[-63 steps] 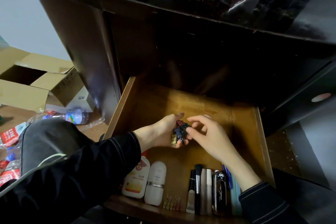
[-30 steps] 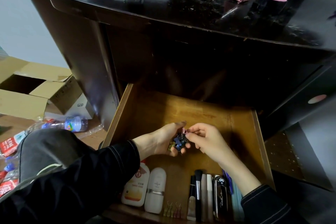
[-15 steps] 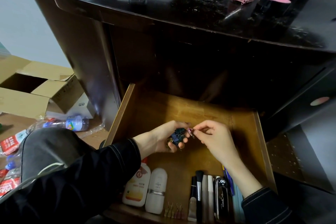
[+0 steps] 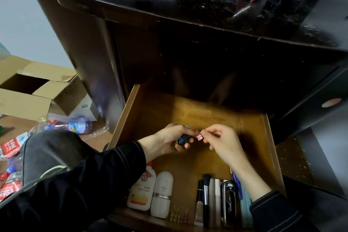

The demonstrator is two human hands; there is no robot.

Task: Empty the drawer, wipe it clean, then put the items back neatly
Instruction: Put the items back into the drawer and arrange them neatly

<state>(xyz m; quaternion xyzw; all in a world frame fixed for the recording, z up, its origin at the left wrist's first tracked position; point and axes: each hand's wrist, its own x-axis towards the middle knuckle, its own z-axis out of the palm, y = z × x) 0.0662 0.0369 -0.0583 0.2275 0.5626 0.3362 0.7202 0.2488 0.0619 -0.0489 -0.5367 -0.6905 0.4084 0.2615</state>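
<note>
Right hand (image 4: 224,142) pinches one pink clip (image 4: 199,137); left hand (image 4: 169,142) cups a clutch of dark clips (image 4: 182,139) — best set each beside the row of clips (image 4: 179,214) at the drawer (image 4: 271,149) front, handles aligned.

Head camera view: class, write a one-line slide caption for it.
Over the open wooden drawer, the right hand pinches a small pink binder clip beside the left hand cupping dark clips.

The drawer (image 4: 130,117) floor lies bare at its back and middle. Bottles (image 4: 150,190), clips (image 4: 179,214), brushes (image 4: 205,194) and pens (image 4: 236,182) crowd the front edge.
</note>
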